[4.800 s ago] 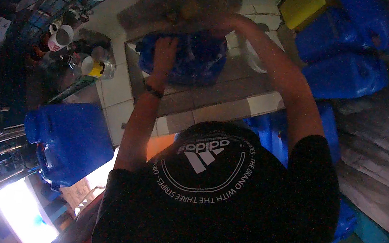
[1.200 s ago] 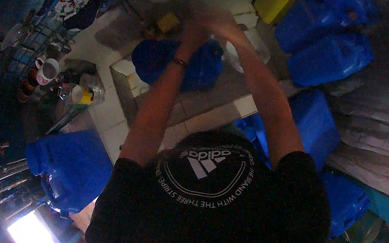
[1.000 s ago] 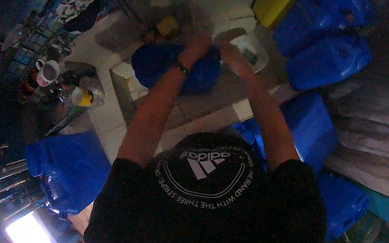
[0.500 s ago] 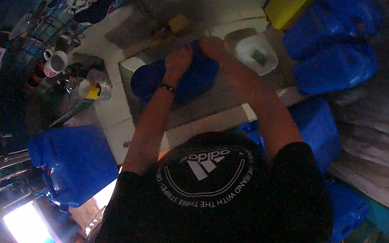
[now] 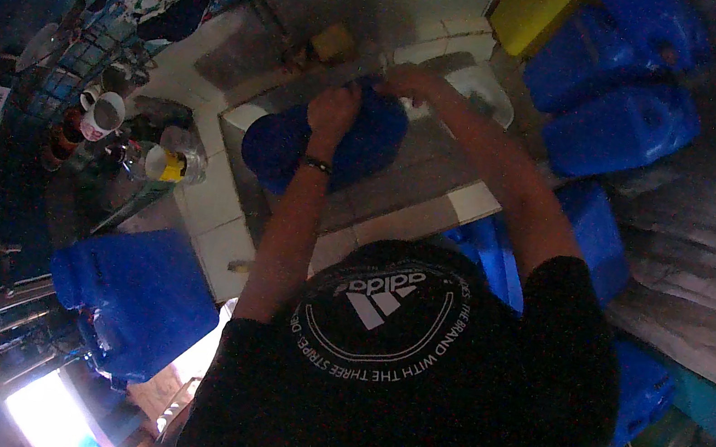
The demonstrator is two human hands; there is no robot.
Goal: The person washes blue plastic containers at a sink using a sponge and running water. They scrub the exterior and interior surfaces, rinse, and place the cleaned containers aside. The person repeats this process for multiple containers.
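A blue plastic jug [image 5: 281,153], probably a jerrycan, lies across the sink basin [image 5: 420,173] in front of me. My left hand [image 5: 334,113], with a dark bracelet at its wrist, is closed over the jug's upper side, its fingers curled near the far end. Beside it, my right hand [image 5: 409,84] is bent at the jug's far right end, fingers curled. What it pinches, if anything, is too dark to make out. A yellowish block [image 5: 333,43], perhaps a sponge, rests beyond the hands. A white dish-like thing [image 5: 496,87] is partly behind my right forearm.
Several blue jerrycans stand around: one [image 5: 137,298] at left, another [image 5: 623,128] at right beside a yellow container [image 5: 532,15]. Cups [image 5: 103,115] and a clear container with a yellow label [image 5: 169,165] stand at left below a wire rack [image 5: 74,60]. Grey sheeting [image 5: 695,234] hangs at right.
My right hand has shifted slightly right and down, its elbow swinging outward. My left hand has moved a little right along the jug, which has barely shifted.
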